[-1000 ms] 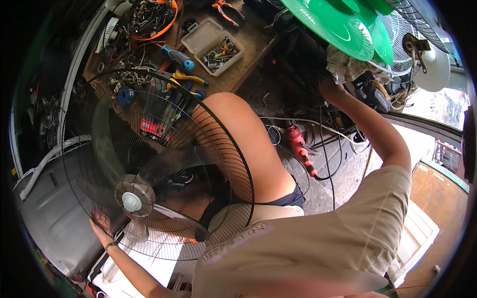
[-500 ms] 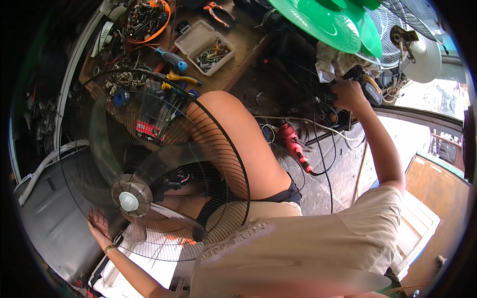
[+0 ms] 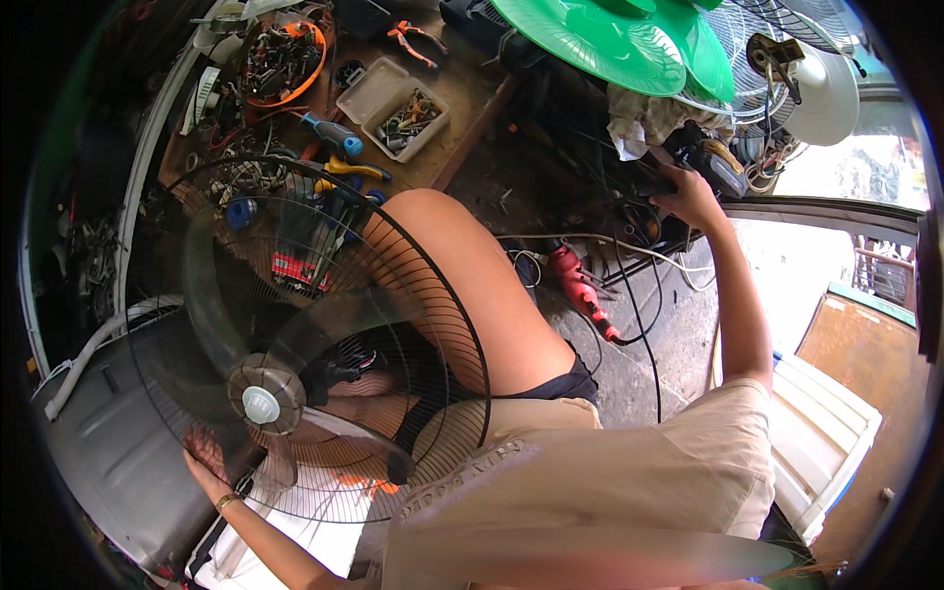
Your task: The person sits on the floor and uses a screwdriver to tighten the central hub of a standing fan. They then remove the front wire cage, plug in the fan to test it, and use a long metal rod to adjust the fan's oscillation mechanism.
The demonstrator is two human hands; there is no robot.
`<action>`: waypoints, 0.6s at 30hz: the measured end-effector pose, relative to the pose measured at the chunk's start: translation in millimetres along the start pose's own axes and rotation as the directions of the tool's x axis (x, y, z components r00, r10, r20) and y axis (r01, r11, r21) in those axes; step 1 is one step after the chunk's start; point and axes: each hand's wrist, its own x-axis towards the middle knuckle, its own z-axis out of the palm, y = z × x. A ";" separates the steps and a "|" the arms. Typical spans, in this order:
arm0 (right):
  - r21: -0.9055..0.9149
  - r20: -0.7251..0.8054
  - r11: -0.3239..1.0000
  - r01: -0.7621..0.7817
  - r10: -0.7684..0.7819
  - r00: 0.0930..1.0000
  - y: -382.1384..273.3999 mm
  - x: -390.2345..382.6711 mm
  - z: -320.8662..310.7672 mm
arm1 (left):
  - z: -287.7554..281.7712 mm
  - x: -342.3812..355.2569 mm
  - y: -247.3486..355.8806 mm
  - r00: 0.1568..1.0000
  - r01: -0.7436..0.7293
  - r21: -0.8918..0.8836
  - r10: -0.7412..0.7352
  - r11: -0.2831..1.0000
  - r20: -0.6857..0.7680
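Observation:
A large black fan (image 3: 264, 385) with a wire guard and dark see-through blades stands tilted in front of me, over my lap. My left hand (image 3: 206, 462) is at the guard's lower left edge, its fingers spread and seen through the wires. To the right, my right hand (image 3: 692, 200) reaches over the cluttered far-right corner. Its fingers are bent round a dark thing that I cannot make out. Close by it lie a crumpled pale cloth (image 3: 639, 120) and a black-and-yellow tool (image 3: 723, 165).
A wooden bench bears an open plastic box (image 3: 409, 126) of small parts, a blue screwdriver (image 3: 334, 135), pliers (image 3: 418, 44) and an orange bowl (image 3: 320, 64). Green fan blades (image 3: 600, 44) hang over the back. A red corded power tool (image 3: 580, 287) lies below, among loose cables.
My right hand has drawn slightly right and nearer, and a dark thing now shows at its fingers. The left hand stays by the guard. The whole view has shifted a little.

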 end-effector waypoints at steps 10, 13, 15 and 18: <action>-0.221 -0.192 0.975 -0.035 -0.008 0.981 -15.7 1.1 4.4 | -1.2 8.0 2.5 1.000 0.005 -0.004 -0.005 1.000 0.011; -0.250 -0.197 0.968 -0.018 -0.032 0.980 -17.9 5.5 8.8 | -1.2 8.0 2.0 1.000 0.006 -0.034 -0.006 0.999 0.017; -0.244 -0.210 0.970 0.016 -0.069 0.975 -18.9 10.0 11.2 | -2.6 7.4 2.6 0.999 0.001 -0.023 0.000 1.000 0.039; -0.247 -0.240 0.968 0.045 -0.106 0.965 -10.5 14.1 10.6 | -6.6 7.9 4.0 0.999 0.001 -0.017 0.000 1.000 0.043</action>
